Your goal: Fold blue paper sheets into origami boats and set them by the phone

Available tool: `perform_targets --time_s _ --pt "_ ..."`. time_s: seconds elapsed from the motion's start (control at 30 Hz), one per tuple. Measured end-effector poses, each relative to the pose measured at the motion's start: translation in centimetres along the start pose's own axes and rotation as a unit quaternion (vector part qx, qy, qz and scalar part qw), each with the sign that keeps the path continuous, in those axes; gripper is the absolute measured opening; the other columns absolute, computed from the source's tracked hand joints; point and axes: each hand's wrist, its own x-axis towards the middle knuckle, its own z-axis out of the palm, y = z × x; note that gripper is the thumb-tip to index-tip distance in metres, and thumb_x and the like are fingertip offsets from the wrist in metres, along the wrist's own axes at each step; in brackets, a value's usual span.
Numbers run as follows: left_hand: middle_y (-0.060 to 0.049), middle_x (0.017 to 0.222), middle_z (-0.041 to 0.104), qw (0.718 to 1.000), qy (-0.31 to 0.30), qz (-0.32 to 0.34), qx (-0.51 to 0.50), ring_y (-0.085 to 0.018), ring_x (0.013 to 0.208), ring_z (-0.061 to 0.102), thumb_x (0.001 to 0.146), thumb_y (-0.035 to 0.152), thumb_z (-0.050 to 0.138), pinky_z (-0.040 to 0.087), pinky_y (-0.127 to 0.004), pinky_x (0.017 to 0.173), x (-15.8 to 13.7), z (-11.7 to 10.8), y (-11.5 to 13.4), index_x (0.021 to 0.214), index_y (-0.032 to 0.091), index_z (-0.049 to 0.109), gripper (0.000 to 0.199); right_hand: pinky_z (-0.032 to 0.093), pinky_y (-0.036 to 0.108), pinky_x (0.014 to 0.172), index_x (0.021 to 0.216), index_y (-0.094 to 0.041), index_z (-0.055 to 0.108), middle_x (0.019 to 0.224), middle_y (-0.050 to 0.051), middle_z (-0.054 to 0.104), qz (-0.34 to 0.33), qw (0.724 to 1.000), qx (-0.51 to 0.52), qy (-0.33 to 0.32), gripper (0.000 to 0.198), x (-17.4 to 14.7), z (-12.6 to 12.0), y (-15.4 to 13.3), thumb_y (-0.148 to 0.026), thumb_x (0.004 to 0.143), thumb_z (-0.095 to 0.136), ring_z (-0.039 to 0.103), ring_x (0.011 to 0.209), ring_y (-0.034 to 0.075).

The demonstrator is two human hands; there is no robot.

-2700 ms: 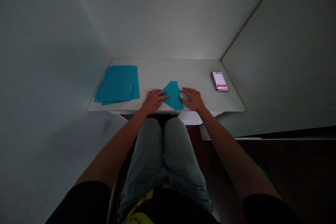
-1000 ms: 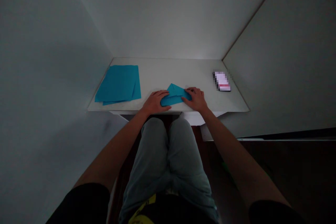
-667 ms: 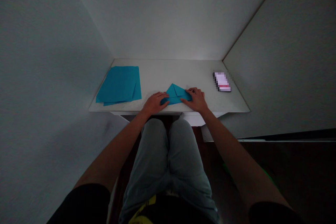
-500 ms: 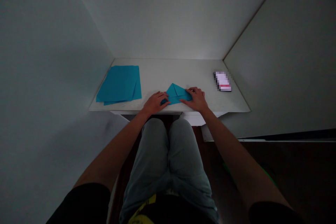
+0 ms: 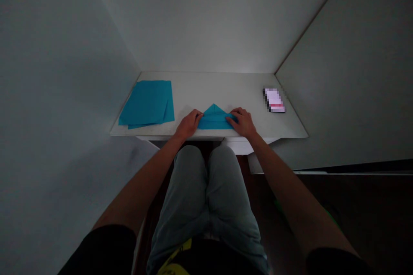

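A folded sheet of blue paper (image 5: 214, 123) lies near the front edge of the white table, its triangular peak pointing away from me and a flat band along its near side. My left hand (image 5: 190, 123) pinches the paper's left end between thumb and curled fingers. At the right end, my right hand (image 5: 241, 121) grips the band, thumb on the near face and fingers behind. Both hands cover the paper's outer corners.
A stack of blue paper sheets (image 5: 146, 103) lies at the table's left side. On the right rests a phone (image 5: 274, 99) with a lit, blurred screen. White walls (image 5: 206, 21) enclose the table (image 5: 213, 86) at the back and sides.
The paper's near strip now stands folded up as a band across the base of the peak. My left fingers have curled from lying over the paper into a pinch.
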Motion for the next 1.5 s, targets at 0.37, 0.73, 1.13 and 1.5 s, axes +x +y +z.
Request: perform_targets --time_s 0.37,0.73,1.13,1.5 --pt "-0.011 0.135 0.066 0.996 0.022 0.071 0.044 -0.025 0.128 0.067 0.105 0.022 0.059 0.055 -0.042 0.118 -0.3 -0.3 0.0 0.131 0.022 0.068 0.028 0.052 0.054 0.102 0.115 -0.023 0.08 0.119 0.016 0.077 0.015 1.0 0.019 0.0 0.044 0.6 0.2 0.7 -0.053 0.109 0.049 0.069 0.115 0.036" --pt "-0.006 0.14 0.076 0.983 -0.045 0.137 0.113 -0.029 0.141 0.061 0.098 0.013 0.058 0.046 -0.055 0.126 0.0 -0.5 -0.1 0.124 0.028 0.083 0.039 0.051 0.052 0.106 0.122 -0.025 0.082 0.129 0.015 0.068 0.008 1.0 0.009 0.013 0.039 0.2 0.0 0.6 -0.022 0.104 0.049 0.063 0.121 0.034" --pt "-0.006 0.154 0.072 0.964 -0.064 0.181 0.186 -0.034 0.143 0.06 0.101 0.038 0.065 0.045 -0.056 0.121 -0.9 -0.3 1.4 0.147 0.026 0.074 0.048 0.039 0.056 0.115 0.137 -0.031 0.078 0.155 0.008 0.069 -0.065 0.996 -0.063 0.021 0.036 -1.0 -0.4 -1.5 -0.041 0.112 0.055 0.056 0.142 0.035" --pt "-0.007 0.151 0.074 0.965 -0.056 0.162 0.199 -0.033 0.126 0.066 0.102 0.035 0.066 0.052 -0.054 0.109 -0.8 -0.1 1.7 0.144 0.024 0.076 0.045 0.042 0.059 0.121 0.142 -0.025 0.077 0.155 0.011 0.071 -0.011 1.0 -0.02 0.014 0.041 -0.4 0.4 -0.9 -0.038 0.108 0.057 0.066 0.143 0.034"
